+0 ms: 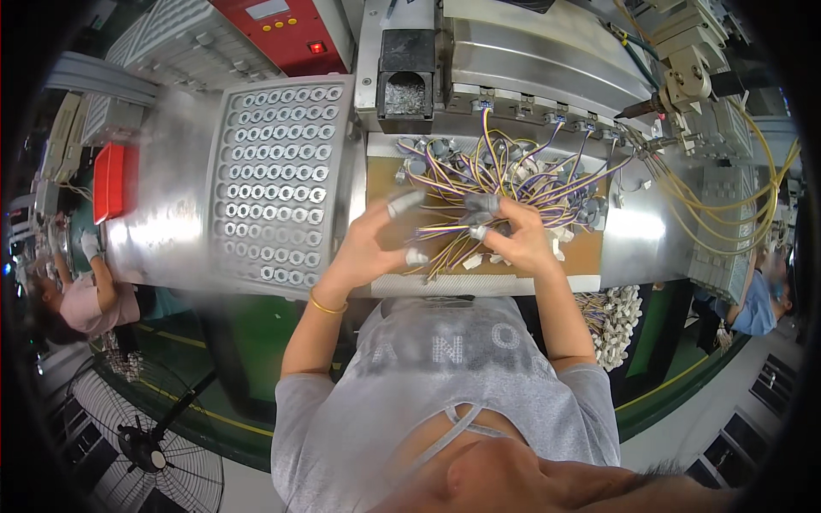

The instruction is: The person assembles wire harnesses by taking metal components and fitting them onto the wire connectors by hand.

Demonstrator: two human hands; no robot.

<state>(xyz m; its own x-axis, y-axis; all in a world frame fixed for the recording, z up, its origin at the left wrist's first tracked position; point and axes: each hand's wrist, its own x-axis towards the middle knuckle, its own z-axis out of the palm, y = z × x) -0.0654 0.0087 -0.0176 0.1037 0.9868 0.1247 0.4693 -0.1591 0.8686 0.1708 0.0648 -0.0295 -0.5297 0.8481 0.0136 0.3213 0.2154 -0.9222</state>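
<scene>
My left hand (368, 244) hovers over a brown work board (590, 248), fingers spread, white cots on the fingertips, holding nothing that I can see. My right hand (513, 235) is closed on a small grey part with wires at the near edge of a tangled pile of purple, yellow and white wire harnesses (513, 175). The pile covers most of the board. Small white connectors (473, 262) lie loose under my hands.
A perforated metal tray of several metal rings (278, 171) lies left of the board. Behind are a metal machine with a chute (406, 90), a red control panel (282, 30) and yellow hoses (753, 205). White connectors (617, 325) hang at right. Co-workers sit at left (81, 299) and right (759, 303).
</scene>
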